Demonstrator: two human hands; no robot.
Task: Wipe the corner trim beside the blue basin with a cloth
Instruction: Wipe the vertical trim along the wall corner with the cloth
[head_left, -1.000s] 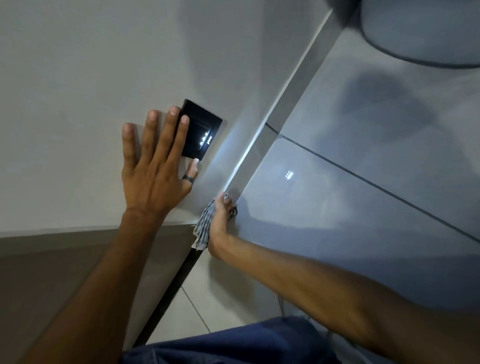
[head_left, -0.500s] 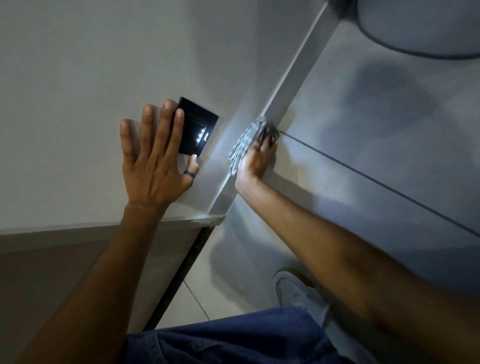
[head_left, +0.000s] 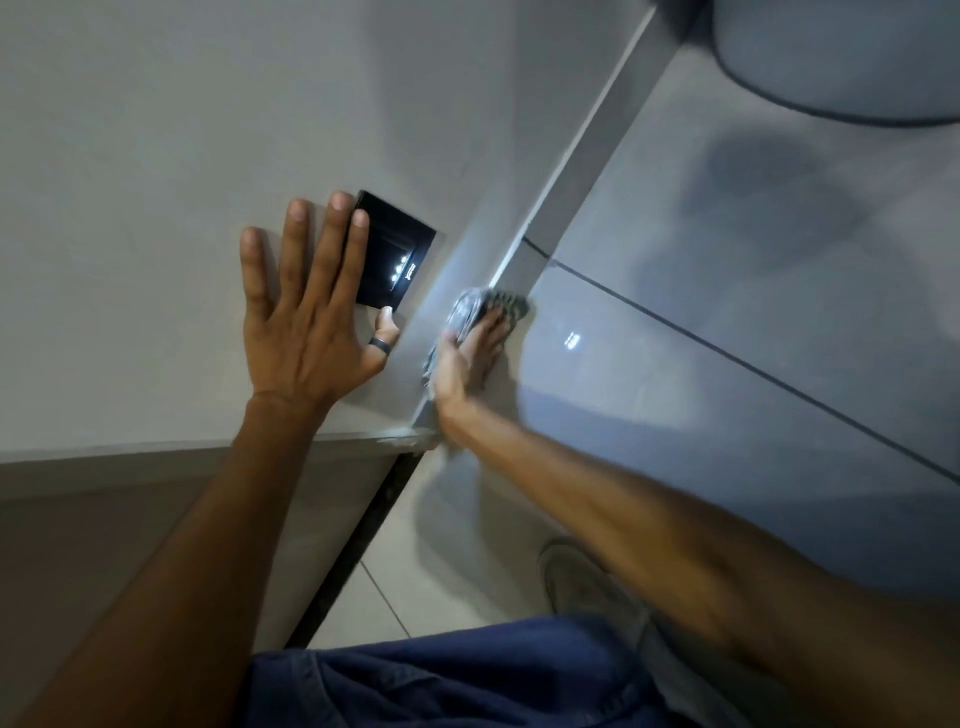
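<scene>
Corner trim: the corner trim (head_left: 582, 171) is seen as a pale strip along the wall corner, running from beside the blue basin (head_left: 841, 57) at the top right down to a ledge (head_left: 322, 441).
Cloth: a checked cloth (head_left: 470, 306) is pressed flat against the trim, just below a dark grout line (head_left: 727, 358) in the tiled wall (head_left: 753, 270) and well below the basin.
Right hand: the right hand (head_left: 470, 353) is laid open over the cloth, fingers extended and palm pressing; the cloth is pinned to the trim, not gripped in a fist.
Left hand: the left hand (head_left: 306, 306) is spread flat on the plain wall to the left of the trim, holding nothing; a dark ring (head_left: 378, 344) is worn on the thumb, and the fingertips overlap a black switch plate (head_left: 397, 260) with small lit dots.
Handling of the cloth: the cloth is judged soft, light and limp, so it will bunch and slide unless held under a broad palm; folds are visible at its upper edge.
Where to hold: pressure is best kept over the cloth's middle, with the fingers curled round the trim's edge so both faces are wiped.
Trim surface: it looks smooth, rigid and probably slippery, so little drag is expected.
Remaining: the stretch of trim nearest the basin lies above the cloth.
</scene>
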